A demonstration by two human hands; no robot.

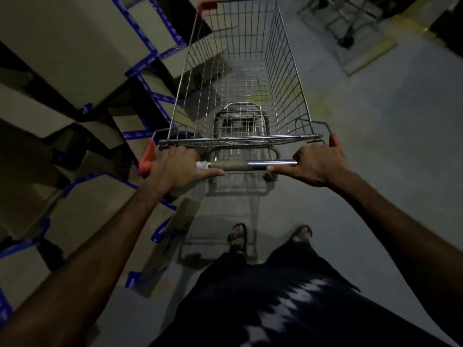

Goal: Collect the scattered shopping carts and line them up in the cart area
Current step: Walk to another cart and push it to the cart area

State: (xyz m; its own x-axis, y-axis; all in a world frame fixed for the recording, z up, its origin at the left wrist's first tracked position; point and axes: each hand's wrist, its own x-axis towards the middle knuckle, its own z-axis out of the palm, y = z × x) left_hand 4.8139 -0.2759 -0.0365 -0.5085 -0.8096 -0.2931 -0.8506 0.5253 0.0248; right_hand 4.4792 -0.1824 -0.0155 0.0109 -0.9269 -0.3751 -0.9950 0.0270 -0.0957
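1. Shopping cart [238, 78]: a silver wire basket is seen from above, long and narrowing toward its far end, with nothing in it. A red plastic corner cap [207, 5] is fitted at its far left corner.

2. A folded wire child seat [239, 118] is seen inside the near end of the basket.

3. The handle bar [250, 164] runs left to right across the near end. Its right part is bare shiny metal, its middle is wrapped in a dull brownish sleeve, and red end pieces are set at both ends.

4. The left hand [175, 166] is closed around the left end of the bar, just beside the red end piece, with the thumb laid along the bar toward the middle.

5. The right hand [318, 164] is closed around the right end of the bar, its thumb likewise pointed inward. The cart is held directly ahead of the person, between both outstretched arms.

6. The cart stands on a grey floor [375, 196], with stacked cardboard boxes [75, 46] sealed in blue tape close along its left side.

7. A second wire cart [350, 18] is seen far right, well apart, near yellow floor markings.

8. Print on the blue tape is too blurred to be read.

9. Two sandalled feet are visible just behind the cart's lower frame.
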